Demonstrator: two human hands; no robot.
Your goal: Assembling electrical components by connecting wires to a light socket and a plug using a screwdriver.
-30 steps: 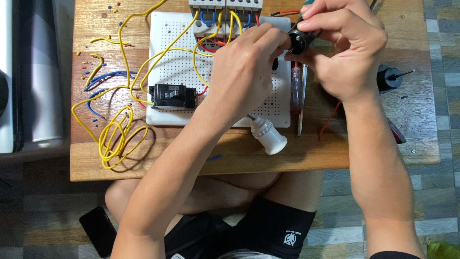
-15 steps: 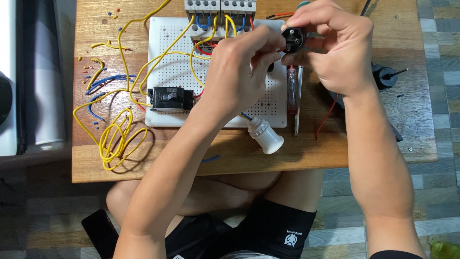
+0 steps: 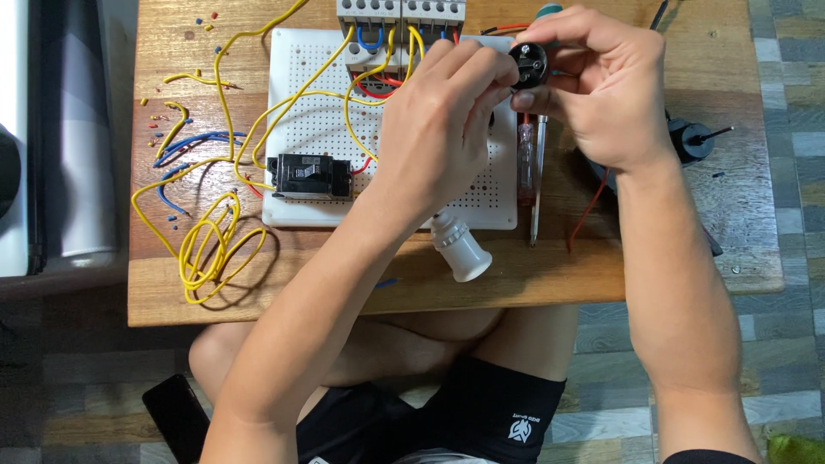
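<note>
Black and round, a small socket-like part sits between both hands above the far edge of the wooden table, right of the middle. The right hand curls closed around it from the right, thumb and forefinger pinching its rim. The left hand reaches in from the left with its fingers bent and drawn narrow, fingertips touching the part's left side; whether it grips or only steadies it cannot be told.

Under the hands lies a white perforated board strung with yellow wires that spill toward the table's left edge, a black breaker on its near left corner and grey terminal blocks at its far edge. A clear-handled screwdriver lies along the board's right edge. A white lamp holder rests near the table's near edge, beside the left forearm.
</note>
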